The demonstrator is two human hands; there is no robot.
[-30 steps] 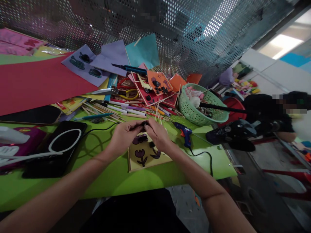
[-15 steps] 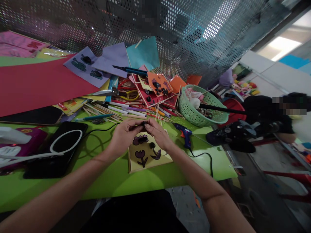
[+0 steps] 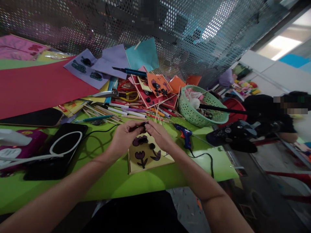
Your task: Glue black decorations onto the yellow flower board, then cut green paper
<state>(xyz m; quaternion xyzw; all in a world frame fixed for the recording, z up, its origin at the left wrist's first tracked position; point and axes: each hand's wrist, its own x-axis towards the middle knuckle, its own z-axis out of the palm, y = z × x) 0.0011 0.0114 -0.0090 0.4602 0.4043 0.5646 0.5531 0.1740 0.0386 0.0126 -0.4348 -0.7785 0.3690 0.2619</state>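
Note:
Above the top edge of a yellow card (image 3: 150,163), my left hand (image 3: 127,134) and my right hand (image 3: 157,133) meet at their fingertips. Both pinch one small dark piece (image 3: 143,124), mostly covered by the fingers. The card has a thin wooden strip along its left edge. On it are a dark tulip shape (image 3: 140,155), a dark cloud-like flower (image 3: 140,140) and a stemmed flower with a round black head (image 3: 152,146). Right of my right hand lies a blue glue gun (image 3: 186,137).
A green basket (image 3: 191,113) stands behind the glue gun. Pens, sticks, scissors (image 3: 105,94) and coloured cards are heaped at the back. A black phone-like slab (image 3: 55,152) with a white cable lies left. Another person in black (image 3: 257,103) is at far right.
The fingers have shifted slightly around the small dark piece, still held between both hands. The view has moved a little; the card and tools lie as before.

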